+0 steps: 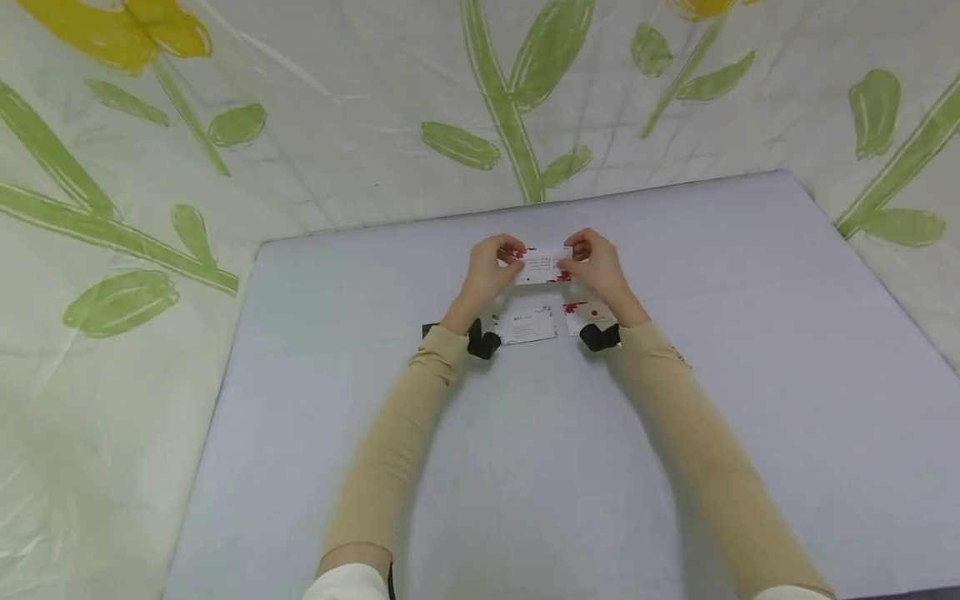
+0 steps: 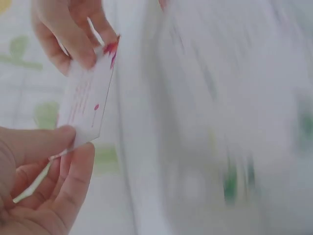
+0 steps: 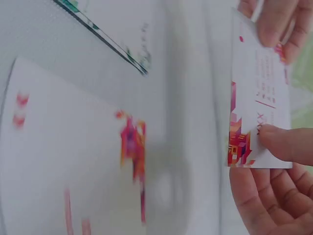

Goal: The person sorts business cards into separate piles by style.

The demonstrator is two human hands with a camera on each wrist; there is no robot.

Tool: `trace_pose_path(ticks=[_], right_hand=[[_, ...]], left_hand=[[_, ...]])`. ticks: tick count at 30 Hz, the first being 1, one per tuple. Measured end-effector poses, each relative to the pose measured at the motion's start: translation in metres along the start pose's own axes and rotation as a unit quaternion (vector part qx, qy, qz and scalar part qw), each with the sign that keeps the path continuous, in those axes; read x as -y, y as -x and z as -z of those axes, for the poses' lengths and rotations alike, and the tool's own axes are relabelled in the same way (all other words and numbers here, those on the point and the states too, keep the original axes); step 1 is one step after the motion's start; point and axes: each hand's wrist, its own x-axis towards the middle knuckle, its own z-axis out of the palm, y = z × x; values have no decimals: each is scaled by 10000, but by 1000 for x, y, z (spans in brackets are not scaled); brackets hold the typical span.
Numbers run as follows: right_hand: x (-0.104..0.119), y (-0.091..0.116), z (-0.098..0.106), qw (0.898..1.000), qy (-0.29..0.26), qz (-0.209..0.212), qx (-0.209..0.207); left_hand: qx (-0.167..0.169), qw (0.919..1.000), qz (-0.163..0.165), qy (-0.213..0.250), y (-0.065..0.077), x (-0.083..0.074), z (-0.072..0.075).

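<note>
A white business card (image 1: 542,265) with red and orange corner patterns and small printed lines is held up above the table between both hands. My left hand (image 1: 489,268) pinches one short end, its thumb on the printed face and fingers behind. At the other end my right hand (image 1: 600,265) pinches the card the same way; the right wrist view shows its thumb (image 3: 281,143) on the print. Below the hands lie two cards: one white with green-dark corner patterns (image 1: 527,326), and to its right a red-patterned one (image 1: 581,313), partly covered by the right wrist camera.
The pale table (image 1: 540,467) spreads around the arms. Black wrist cameras (image 1: 483,343) hang under the wrists. A dark object (image 1: 428,329) shows partly behind the left wrist. Behind the table hangs a white curtain (image 1: 337,142) painted with green stems and yellow flowers.
</note>
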Motion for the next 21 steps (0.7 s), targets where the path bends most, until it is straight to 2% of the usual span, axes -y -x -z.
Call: trace_pose_path(ticks=[4,9,14,21], right_hand=[[-9,13,24,9989,-245,-396,37],[-17,30,43,9986,-189,-493,42],[-26,44,55,9976,281,-613,135],[-32,56,63,9934,592,-892,405]], left_hand=[[-13,9999,-84,72,6,-17,-19],[250,9997,36,72,13,-32,-38],[565,9981,226,47,19,-38,-54],[890,9943,455,-370,26,-39,-69]])
